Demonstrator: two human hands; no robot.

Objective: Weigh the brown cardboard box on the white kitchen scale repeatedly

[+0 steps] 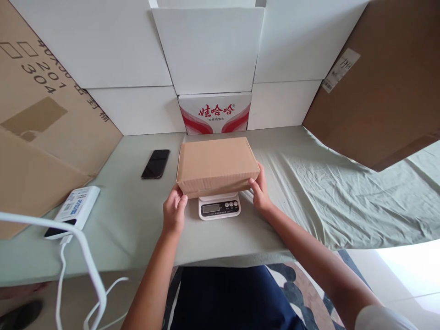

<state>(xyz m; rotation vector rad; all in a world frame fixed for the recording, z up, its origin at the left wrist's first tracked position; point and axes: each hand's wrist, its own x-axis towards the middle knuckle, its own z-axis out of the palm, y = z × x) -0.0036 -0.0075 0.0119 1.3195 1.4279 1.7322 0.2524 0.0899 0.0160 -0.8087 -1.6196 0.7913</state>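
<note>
A closed brown cardboard box (216, 165) rests on a small white digital kitchen scale (219, 207), whose display and buttons show below the box's front edge. My left hand (174, 211) grips the box's near left corner. At the near right corner, my right hand (260, 191) holds the box with fingers along its side. The scale stands on a table covered with a pale green cloth (309, 183).
A black phone (156, 163) lies left of the box. A white power bank (74, 210) with a white cable sits at the near left. Brown cardboard sheets lean at both sides; white boxes and a red-printed carton (215, 113) stand behind.
</note>
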